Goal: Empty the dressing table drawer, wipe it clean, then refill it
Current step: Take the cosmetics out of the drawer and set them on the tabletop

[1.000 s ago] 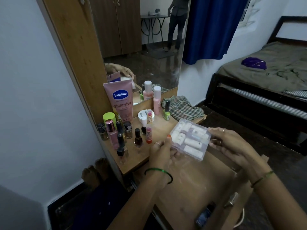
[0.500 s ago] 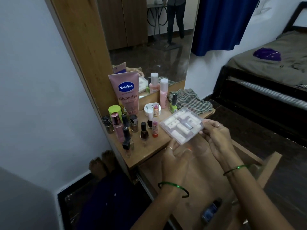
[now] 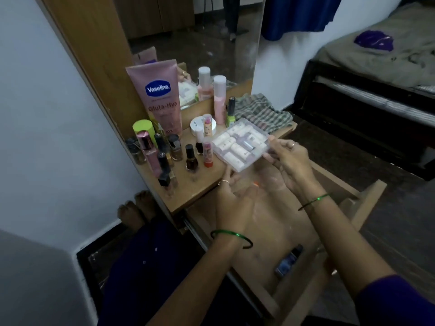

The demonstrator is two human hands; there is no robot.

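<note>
Clear rectangular plastic box of small white tubes [image 3: 241, 144] at frame centre, over wooden tabletop [image 3: 195, 184] edge. Right hand [image 3: 286, 158] grip pinches its right side; left hand [image 3: 231, 196] fingers support near corner from below. Open wooden drawer [image 3: 277, 231] underneath.

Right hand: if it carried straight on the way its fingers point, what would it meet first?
The right hand points up-left at the clear plastic case it grips. Beyond that, probably the lip-balm sticks on the table top, though depth is unclear.

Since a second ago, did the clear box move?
Yes. The clear box moved away from the person, toward the Vaseline tube, now over the tabletop edge.
</note>
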